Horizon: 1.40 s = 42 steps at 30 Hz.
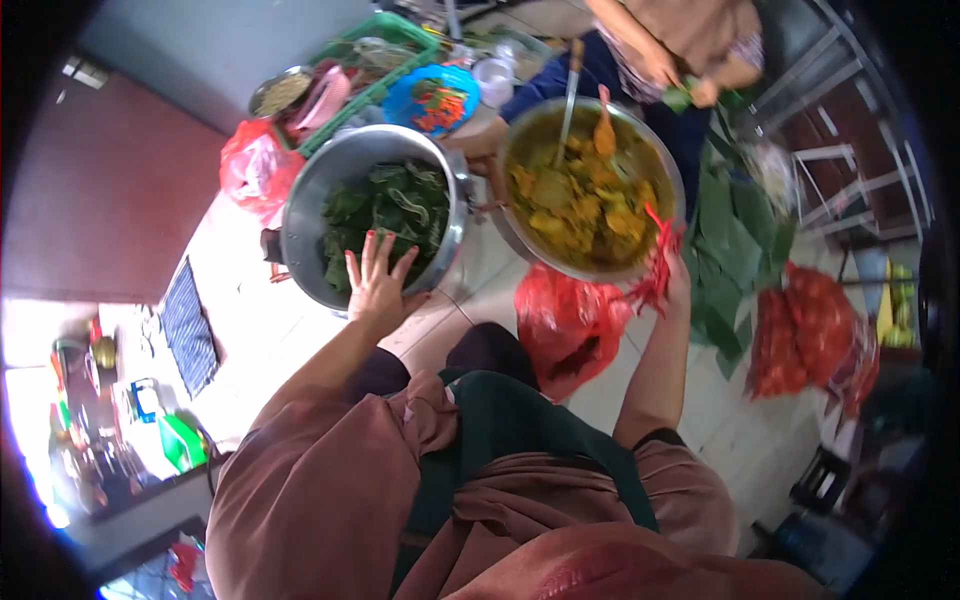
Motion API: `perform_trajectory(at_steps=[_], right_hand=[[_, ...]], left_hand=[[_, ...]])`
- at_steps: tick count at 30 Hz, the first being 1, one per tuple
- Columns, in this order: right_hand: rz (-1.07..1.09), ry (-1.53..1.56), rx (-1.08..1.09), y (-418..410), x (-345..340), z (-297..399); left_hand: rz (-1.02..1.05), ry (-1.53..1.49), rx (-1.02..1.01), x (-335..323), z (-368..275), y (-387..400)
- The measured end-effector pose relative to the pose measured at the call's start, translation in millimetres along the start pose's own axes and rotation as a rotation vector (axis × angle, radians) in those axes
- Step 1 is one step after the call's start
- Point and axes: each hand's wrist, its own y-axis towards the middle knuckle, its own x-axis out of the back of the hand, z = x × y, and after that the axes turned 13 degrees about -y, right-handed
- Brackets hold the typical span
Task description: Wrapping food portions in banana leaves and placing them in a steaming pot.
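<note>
My left hand reaches over the near rim of a deep metal pot, fingers spread and holding nothing. Its fingertips are at the dark green leaves inside; whether they press on them I cannot tell. In my right hand is a bunch of slender red pieces that look like chillies. That hand is at the near right edge of a wide metal basin. Yellow-orange sauced food fills the basin's bottom, with a metal ladle and an orange-coated spoon standing in it.
A red plastic bag sits on the tiled floor below the basin. Opposite me, another person handles a green leaf. Banana leaves and red net sacks lie to the right. A blue plate and green crate stand behind the pot.
</note>
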Motion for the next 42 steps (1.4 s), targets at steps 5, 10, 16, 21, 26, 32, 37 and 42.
perform_trajectory(at_steps=[5, 10, 16, 21, 26, 32, 37, 42], right_hand=[[0.233, -0.282, -0.047, -2.2, -88.5, 50.2], [0.649, -0.450, 0.011, 6.6, -224.2, 109.3], [1.149, -0.509, -0.119, -32.7, -445.4, 104.1], [1.242, -0.231, -0.550, -131.2, -566.9, 39.7], [1.411, -0.157, -0.747, -190.6, -649.2, 22.3], [1.521, -0.115, -1.052, -240.0, -737.5, 26.2], [1.506, -0.136, -1.196, -271.8, -796.8, 87.2], [1.546, -0.186, -1.207, -303.9, -847.6, 154.9]], left_hand=[[0.031, -0.186, -0.020, 12.9, 22.3, -15.7], [-0.034, -0.549, 0.017, 35.4, 49.8, -24.8], [-0.393, -1.070, -0.099, 126.7, 138.8, -41.6], [-0.362, -1.815, 0.067, 215.3, 215.0, -88.4], [-0.445, -2.352, 0.125, 261.1, 258.4, -148.7], [-1.058, -2.675, 0.123, 304.2, 273.0, -212.6], [-1.237, -2.969, -0.033, 379.3, 260.1, -232.2], [-1.015, -2.914, 0.117, 458.6, 249.6, -241.5]])
